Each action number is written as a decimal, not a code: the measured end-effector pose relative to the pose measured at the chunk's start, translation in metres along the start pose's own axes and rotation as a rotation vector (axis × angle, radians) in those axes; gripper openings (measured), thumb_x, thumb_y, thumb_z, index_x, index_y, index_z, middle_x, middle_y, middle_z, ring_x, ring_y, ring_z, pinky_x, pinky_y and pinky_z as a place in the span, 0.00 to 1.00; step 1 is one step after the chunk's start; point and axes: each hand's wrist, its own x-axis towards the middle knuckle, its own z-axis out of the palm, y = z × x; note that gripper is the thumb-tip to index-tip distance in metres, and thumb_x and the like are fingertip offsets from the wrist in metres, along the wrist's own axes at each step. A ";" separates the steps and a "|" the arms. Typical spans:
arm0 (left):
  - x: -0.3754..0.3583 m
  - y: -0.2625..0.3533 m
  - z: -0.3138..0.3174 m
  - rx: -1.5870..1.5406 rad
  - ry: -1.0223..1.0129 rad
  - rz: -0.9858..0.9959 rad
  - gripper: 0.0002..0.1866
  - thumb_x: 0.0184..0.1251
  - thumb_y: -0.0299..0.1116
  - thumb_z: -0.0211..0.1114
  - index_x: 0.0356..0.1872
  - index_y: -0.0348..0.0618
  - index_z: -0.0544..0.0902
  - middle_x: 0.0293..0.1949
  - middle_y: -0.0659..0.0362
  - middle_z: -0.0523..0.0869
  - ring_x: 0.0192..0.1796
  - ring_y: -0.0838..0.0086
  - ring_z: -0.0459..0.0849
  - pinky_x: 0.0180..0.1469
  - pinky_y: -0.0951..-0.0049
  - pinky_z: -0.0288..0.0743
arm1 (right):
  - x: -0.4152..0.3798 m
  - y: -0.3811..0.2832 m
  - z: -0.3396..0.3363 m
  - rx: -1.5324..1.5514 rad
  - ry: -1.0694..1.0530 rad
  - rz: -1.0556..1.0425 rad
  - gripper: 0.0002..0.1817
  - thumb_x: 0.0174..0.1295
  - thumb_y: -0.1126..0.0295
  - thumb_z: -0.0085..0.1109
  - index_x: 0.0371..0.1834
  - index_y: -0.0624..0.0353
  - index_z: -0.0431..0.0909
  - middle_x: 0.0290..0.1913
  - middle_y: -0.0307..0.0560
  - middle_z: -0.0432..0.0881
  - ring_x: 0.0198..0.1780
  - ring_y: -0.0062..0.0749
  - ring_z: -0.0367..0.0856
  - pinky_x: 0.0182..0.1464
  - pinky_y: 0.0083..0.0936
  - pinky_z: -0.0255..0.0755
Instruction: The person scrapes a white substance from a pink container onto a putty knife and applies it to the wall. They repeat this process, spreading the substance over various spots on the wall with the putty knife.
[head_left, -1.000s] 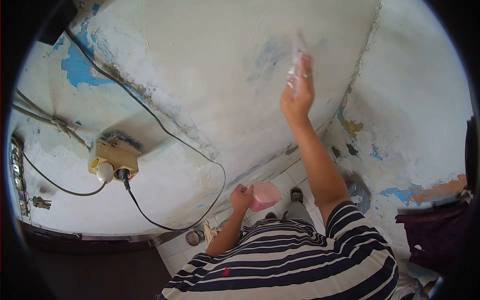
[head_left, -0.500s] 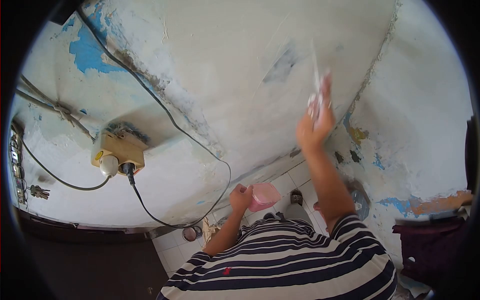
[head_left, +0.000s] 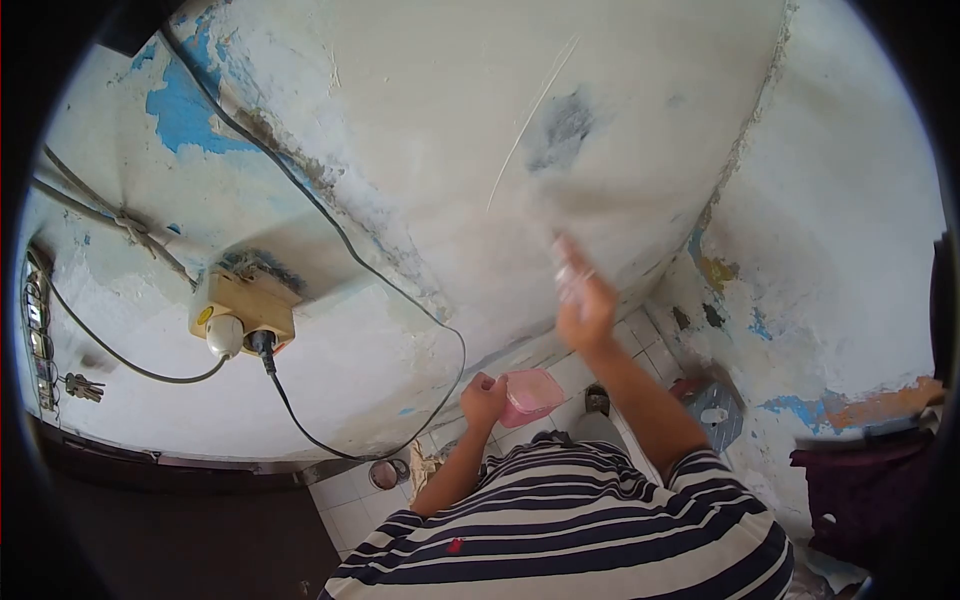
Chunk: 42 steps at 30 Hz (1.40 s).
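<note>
Much of your wall (head_left: 440, 110) looks pale and smooth, but a grey patch (head_left: 563, 130) is left, and your left hand (head_left: 484, 400) grips the pink tub (head_left: 512, 412) near your tummy, while your blurry right hand (head_left: 585, 305) may hold something, I can't tell.

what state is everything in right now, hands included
left hand: closed on container
right hand: smeared white, blurred, grip unclear
pink container: held, open, pale material inside
wall: scratched, grey patch showing
white plug: plugged in
black plug: plugged in
keys: hanging
purple cloth: hanging
</note>
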 end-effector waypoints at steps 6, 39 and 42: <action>-0.002 0.013 -0.006 0.034 -0.033 -0.040 0.18 0.57 0.47 0.76 0.28 0.40 0.86 0.27 0.50 0.89 0.31 0.55 0.89 0.36 0.58 0.81 | 0.165 0.001 -0.025 -0.341 0.345 -0.228 0.29 0.64 0.83 0.53 0.71 0.59 0.77 0.69 0.62 0.79 0.70 0.56 0.78 0.71 0.40 0.72; 0.004 0.141 0.010 -0.314 0.105 0.112 0.14 0.64 0.37 0.72 0.31 0.34 0.83 0.28 0.48 0.88 0.31 0.61 0.86 0.41 0.63 0.79 | -0.093 0.019 -0.126 -0.024 -0.095 0.561 0.18 0.74 0.76 0.52 0.65 0.67 0.79 0.52 0.54 0.87 0.48 0.37 0.87 0.50 0.26 0.75; 0.001 0.177 0.015 -0.295 0.170 0.172 0.14 0.64 0.36 0.72 0.30 0.34 0.83 0.27 0.49 0.87 0.29 0.63 0.85 0.39 0.64 0.78 | -0.081 0.001 -0.132 -0.165 -0.278 0.422 0.19 0.69 0.78 0.56 0.62 0.63 0.82 0.53 0.63 0.87 0.48 0.54 0.87 0.50 0.34 0.79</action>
